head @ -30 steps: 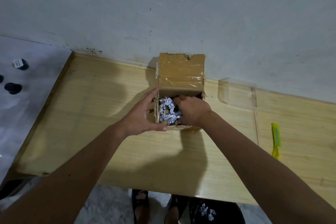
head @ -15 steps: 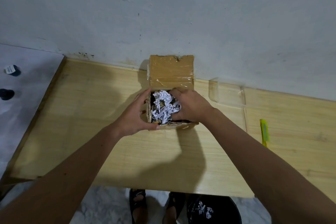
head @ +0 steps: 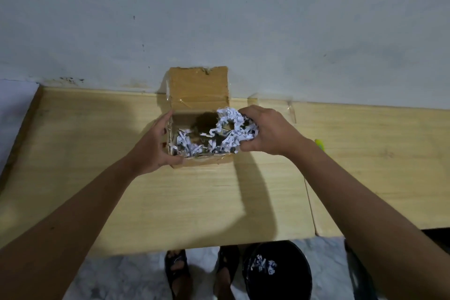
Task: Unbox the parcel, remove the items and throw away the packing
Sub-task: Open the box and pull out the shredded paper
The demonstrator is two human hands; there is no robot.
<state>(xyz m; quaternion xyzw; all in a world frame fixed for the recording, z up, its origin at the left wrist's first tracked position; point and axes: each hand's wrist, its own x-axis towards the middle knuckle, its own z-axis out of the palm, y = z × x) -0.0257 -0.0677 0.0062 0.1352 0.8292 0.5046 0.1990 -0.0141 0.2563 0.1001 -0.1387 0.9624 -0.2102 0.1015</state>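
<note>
A small cardboard box (head: 202,163) stands open on the wooden table (head: 185,202), its taped lid (head: 198,87) leaning back against the wall. White shredded paper (head: 185,143) fills the bottom of the box. My left hand (head: 155,143) grips the box's left wall. My right hand (head: 267,134) holds a bunch of shredded paper (head: 231,122) lifted above the box's right edge. Something dark lies among the shreds inside, too unclear to name.
A black bin (head: 277,273) with some paper shreds in it stands on the floor below the table's front edge, beside my feet. A yellow-green cutter (head: 320,143) lies right of my right wrist. A clear plastic piece (head: 270,102) leans at the wall.
My right hand has closed on a clump of shredded paper and lifted it up and to the right, out of the box. My left hand still steadies the box.
</note>
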